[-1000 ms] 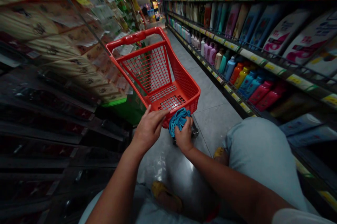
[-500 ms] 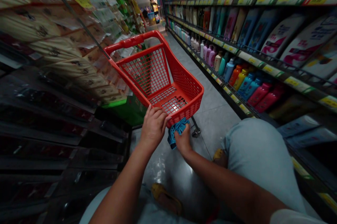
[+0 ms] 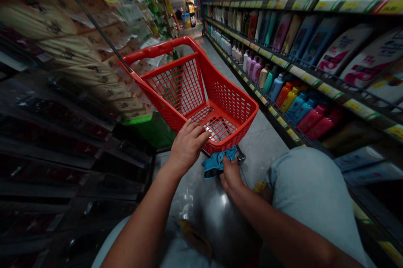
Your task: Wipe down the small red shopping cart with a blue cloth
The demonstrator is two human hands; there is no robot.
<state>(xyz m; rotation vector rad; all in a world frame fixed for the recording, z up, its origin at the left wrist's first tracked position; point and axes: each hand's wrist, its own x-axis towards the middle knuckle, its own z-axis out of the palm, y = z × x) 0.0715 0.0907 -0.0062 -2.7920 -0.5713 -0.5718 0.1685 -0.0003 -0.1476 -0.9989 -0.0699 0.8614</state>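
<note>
A red plastic shopping cart (image 3: 246,127) with perforated walls stands in front of me, its basket bare inside. My left hand (image 3: 189,146) is closed over the cart's near upper rim, fingers hooked across the edge. Under the basket's near end, my right hand (image 3: 232,174) grips a bunched blue cloth (image 3: 215,162). The cloth is against the lower part of the cart; a dark edge hangs from it. My right fingertips are partly hidden by the cloth.
Shelves of colourful bottles (image 3: 289,100) line the right side. Stacked cream-coloured packs (image 3: 63,28) and a green box (image 3: 151,131) are at the left, along with dark shelving (image 3: 72,142). Grey tiled floor (image 3: 217,213) runs between. My bent knee (image 3: 315,192) is close to the right shelves.
The cart's near end has swung to the right and slightly towards me. My right hand has shifted right and down with the cloth, while my left hand stays at the rim.
</note>
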